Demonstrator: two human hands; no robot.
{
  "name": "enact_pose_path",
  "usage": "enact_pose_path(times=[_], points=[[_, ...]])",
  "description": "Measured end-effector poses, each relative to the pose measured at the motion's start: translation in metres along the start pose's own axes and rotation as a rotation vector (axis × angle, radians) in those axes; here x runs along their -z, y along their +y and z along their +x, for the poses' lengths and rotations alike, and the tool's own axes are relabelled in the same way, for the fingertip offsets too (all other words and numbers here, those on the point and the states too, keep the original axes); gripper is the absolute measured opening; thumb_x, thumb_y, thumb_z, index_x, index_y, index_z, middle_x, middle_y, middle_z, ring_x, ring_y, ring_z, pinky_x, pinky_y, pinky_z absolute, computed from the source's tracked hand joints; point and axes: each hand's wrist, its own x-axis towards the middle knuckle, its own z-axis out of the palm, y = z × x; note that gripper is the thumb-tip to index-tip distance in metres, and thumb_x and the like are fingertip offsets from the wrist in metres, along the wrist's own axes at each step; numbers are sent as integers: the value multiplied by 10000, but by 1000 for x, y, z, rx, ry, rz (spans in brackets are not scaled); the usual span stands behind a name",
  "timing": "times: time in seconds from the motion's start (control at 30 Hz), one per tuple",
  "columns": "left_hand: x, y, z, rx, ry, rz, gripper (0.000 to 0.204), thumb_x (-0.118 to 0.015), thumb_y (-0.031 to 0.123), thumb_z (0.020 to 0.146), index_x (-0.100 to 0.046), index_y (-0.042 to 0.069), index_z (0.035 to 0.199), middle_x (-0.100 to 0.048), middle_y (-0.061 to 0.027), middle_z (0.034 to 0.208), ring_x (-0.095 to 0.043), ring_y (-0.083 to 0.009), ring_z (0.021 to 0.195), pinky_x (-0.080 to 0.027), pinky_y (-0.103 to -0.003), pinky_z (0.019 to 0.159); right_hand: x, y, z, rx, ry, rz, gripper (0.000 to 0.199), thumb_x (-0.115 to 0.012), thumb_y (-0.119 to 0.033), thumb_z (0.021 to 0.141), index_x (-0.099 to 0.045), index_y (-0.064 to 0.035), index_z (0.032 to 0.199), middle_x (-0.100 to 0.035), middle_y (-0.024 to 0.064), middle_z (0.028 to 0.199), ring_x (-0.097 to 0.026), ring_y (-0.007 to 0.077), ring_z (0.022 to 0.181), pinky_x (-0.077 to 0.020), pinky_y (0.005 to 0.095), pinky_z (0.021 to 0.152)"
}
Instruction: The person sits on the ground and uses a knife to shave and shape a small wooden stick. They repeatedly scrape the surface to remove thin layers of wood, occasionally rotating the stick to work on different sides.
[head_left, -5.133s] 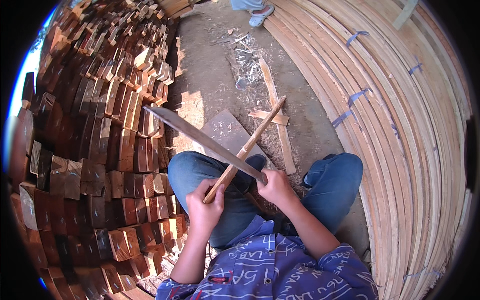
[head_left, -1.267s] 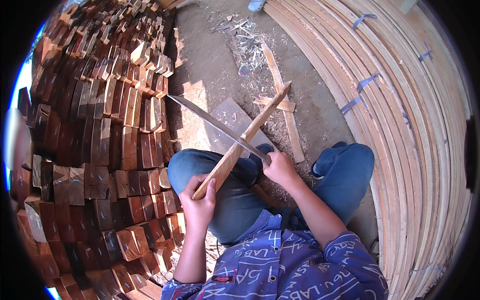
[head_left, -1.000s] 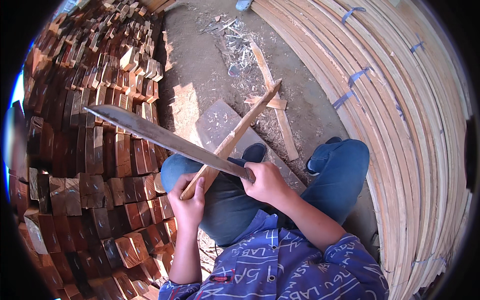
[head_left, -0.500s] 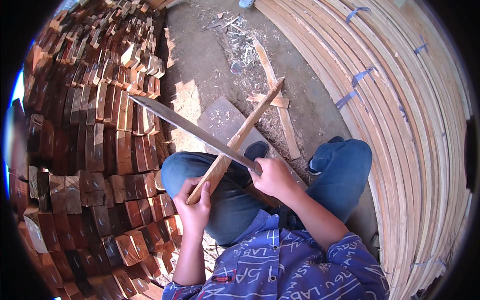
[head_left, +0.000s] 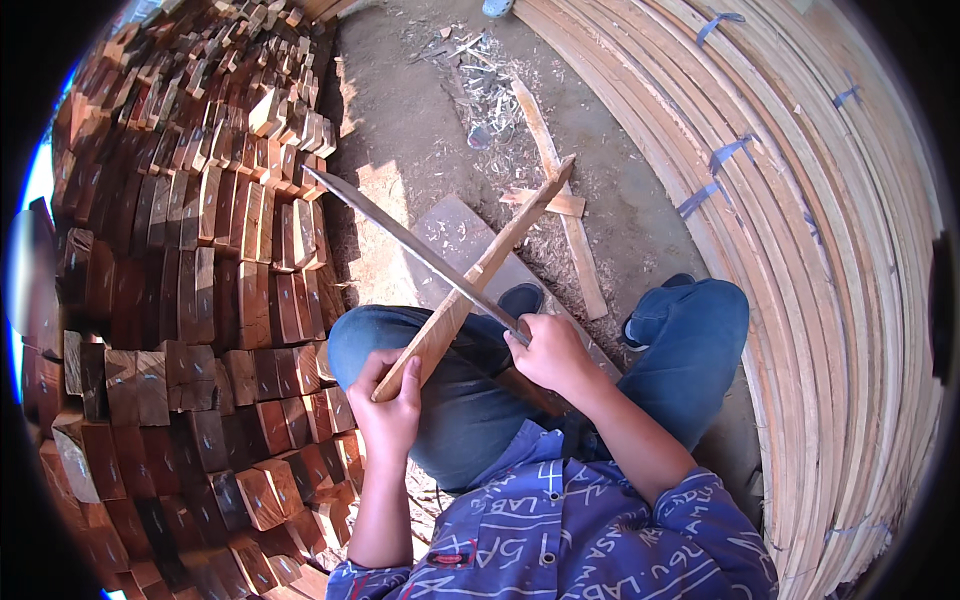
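Observation:
My left hand (head_left: 388, 398) is closed round the near end of a pale, rough-cut wooden stick (head_left: 508, 240), which slants up to the right and tapers to a point at its far end. In my right hand (head_left: 552, 354) is the handle end of a machete (head_left: 392, 232), its long grey blade reaching up to the left. The blade crosses over the stick at about mid-length and seems to rest against it. My fingers hide most of the handle. Beneath both lies a flat board (head_left: 450, 228) sprinkled with shavings, between my bent legs.
Stacked wood blocks (head_left: 200, 300) rise along the left. Long timber strips (head_left: 790, 260), bound with blue ties (head_left: 728, 152), curve along the right. Ahead on the dirt floor lie a long wood strip (head_left: 580, 260), a short crosspiece (head_left: 552, 203) and a scatter of wood chips (head_left: 485, 90).
The machete's blade has turned, its tip swinging away from me and to the right, so it stands steeper across the stick. Both hands keep their grips in nearly the same places.

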Motion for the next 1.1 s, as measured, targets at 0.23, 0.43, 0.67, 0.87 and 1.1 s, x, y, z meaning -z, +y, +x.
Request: enact_pose_path(times=[0.23, 0.43, 0.67, 0.87, 1.1], points=[[-5, 11, -4, -89, -31, 25, 56, -683, 24, 877, -659, -27, 881, -691, -118, 757, -635, -114, 701, -503, -267, 662, -4, 9, 10, 60, 62, -42, 159, -669, -178, 758, -656, -20, 763, -657, 226, 743, -656, 421, 758, -529, 492, 701], [-5, -7, -12, 7, -27, 9, 71, -691, 25, 868, -652, -33, 881, -693, -116, 751, -645, -118, 706, -506, -269, 661, -13, 49, 21, -117, 10, -111, 214, -662, -199, 798, -689, 8, 845, -676, 236, 794, -663, 426, 821, -530, 502, 755], [-2, -8, -5, -7, -7, -25, 55, -683, 18, 874, -653, -27, 882, -691, -113, 749, -624, -106, 695, -499, -265, 654, 9, -29, -14, 116, -52, 52, 157, -669, -160, 775, -640, -7, 752, -645, 228, 709, -649, 431, 726, -525, 496, 682], [-5, 6, -10, -56, -28, 32, 75, -666, 46, 901, -649, -23, 876, -645, -42, 748, -573, -75, 720, -465, -234, 674, -6, 46, 32, -112, 63, -106, 188, -659, -200, 779, -687, -17, 808, -675, 225, 775, -667, 414, 799, -534, 503, 737], [-5, -1, -8, -31, 4, -5, 72, -685, 25, 873, -651, -39, 877, -678, -102, 733, -611, -103, 685, -491, -263, 641, -6, 29, 18, -113, -8, -74, 206, -674, -195, 800, -687, 7, 840, -679, 240, 827, -661, 421, 847, -526, 495, 784]])
